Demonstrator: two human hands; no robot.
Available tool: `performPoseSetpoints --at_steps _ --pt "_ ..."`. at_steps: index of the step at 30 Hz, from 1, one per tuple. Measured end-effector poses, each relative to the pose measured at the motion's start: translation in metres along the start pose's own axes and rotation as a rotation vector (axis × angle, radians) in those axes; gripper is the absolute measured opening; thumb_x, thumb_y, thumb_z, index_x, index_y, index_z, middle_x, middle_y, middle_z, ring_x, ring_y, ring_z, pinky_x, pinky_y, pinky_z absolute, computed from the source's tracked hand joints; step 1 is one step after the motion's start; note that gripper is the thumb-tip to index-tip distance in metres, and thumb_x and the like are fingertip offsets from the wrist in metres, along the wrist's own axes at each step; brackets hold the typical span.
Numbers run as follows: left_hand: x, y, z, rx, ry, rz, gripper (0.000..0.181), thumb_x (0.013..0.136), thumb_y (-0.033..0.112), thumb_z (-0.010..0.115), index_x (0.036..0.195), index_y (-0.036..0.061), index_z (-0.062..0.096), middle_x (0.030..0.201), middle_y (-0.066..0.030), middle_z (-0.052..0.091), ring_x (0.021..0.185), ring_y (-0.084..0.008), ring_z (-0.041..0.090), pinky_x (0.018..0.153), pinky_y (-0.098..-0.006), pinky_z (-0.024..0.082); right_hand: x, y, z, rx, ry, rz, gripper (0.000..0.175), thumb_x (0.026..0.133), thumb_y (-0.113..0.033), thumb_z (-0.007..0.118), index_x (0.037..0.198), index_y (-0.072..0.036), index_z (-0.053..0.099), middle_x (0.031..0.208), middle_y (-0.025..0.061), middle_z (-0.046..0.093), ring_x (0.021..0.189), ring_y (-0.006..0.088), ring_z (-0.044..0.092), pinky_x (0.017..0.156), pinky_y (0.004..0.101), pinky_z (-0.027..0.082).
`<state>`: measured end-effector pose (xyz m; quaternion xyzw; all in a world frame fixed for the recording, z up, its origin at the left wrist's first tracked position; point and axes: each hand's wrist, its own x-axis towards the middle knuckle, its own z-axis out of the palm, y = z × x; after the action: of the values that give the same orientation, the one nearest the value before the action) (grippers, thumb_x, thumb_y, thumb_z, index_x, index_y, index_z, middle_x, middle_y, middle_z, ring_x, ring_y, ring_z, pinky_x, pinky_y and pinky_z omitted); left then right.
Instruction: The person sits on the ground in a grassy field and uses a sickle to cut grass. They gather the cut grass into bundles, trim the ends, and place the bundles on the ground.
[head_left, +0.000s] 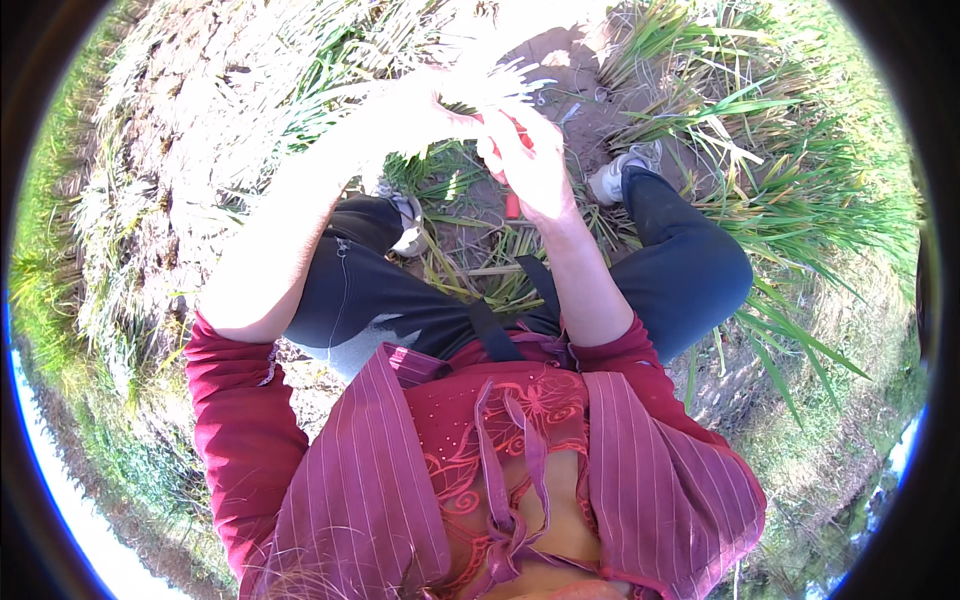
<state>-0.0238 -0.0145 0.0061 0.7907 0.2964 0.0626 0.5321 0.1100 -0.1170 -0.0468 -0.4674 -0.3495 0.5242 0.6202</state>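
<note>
Strong sunlight washes out both hands. My left hand (420, 105) is closed around a bunch of cut grass-like stalks (517, 84), whose pale ends fan out to the right while green leaves trail to the left. Close beside it, my right hand (536, 169) grips a red-handled tool (513, 206); the handle's end sticks out below the palm, and red also shows between the fingers. I cannot make out a blade in the glare. The fingers of the two hands meet or nearly meet just below the stalk ends.
Standing green clumps (795, 172) grow on the right. Cut stalks (127, 247) lie over soil on the left. Between my shoes (611, 180) are loose leaves and bare soil (480, 247). My bent knees (697, 277) flank the work, and a dark strap (495, 330) hangs at my waist.
</note>
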Motion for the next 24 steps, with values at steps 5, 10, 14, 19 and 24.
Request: performPoseSetpoints --at_steps 5,10,14,19,24 --pt "-0.002 -0.003 -0.002 0.017 -0.011 0.001 0.030 0.081 0.014 0.063 0.108 0.0023 0.056 0.093 -0.0058 0.062 0.079 -0.0103 0.057 0.071 -0.0230 0.047 0.001 0.007 0.000 0.104 0.005 -0.043 0.016 0.088 -0.010 0.051 0.100 0.000 0.054 0.063 0.0026 0.052 0.049 0.0067 0.043 0.042 0.0195 0.033" --pt "-0.010 0.007 -0.002 -0.076 0.006 -0.069 0.028 0.081 0.017 0.062 0.106 0.0052 0.059 0.088 -0.0034 0.062 0.075 -0.0087 0.055 0.067 -0.0222 0.046 0.004 0.009 -0.005 0.178 -0.032 -0.116 0.006 0.085 -0.006 0.052 0.089 -0.002 0.053 0.063 0.0023 0.053 0.051 0.0065 0.047 0.043 0.0206 0.036" --pt "-0.012 0.022 -0.002 -0.116 0.010 -0.126 0.027 0.081 0.019 0.062 0.105 0.0075 0.061 0.085 -0.0014 0.062 0.071 -0.0074 0.054 0.064 -0.0216 0.045 0.005 0.007 -0.011 0.209 -0.051 -0.081 0.004 0.085 -0.006 0.051 0.087 -0.002 0.052 0.063 0.0022 0.053 0.053 0.0068 0.048 0.046 0.0207 0.038" --pt "-0.012 -0.001 -0.001 -0.169 0.058 -0.040 0.023 0.082 0.020 0.059 0.101 0.0067 0.060 0.078 0.0006 0.059 0.066 -0.0073 0.050 0.059 -0.0211 0.042 0.013 0.009 -0.027 0.599 -0.065 0.023 0.007 0.085 -0.004 0.053 0.091 -0.003 0.055 0.069 0.0047 0.055 0.055 0.0099 0.050 0.048 0.0219 0.040" --pt "-0.009 -0.002 0.001 -0.158 0.200 -0.255 0.017 0.082 0.017 0.059 0.093 0.0039 0.060 0.075 -0.0002 0.058 0.064 -0.0108 0.050 0.057 -0.0234 0.041 0.027 0.019 -0.064 0.650 0.079 0.033 0.009 0.084 -0.005 0.054 0.093 -0.005 0.055 0.075 0.0052 0.054 0.059 0.0107 0.050 0.049 0.0221 0.040"
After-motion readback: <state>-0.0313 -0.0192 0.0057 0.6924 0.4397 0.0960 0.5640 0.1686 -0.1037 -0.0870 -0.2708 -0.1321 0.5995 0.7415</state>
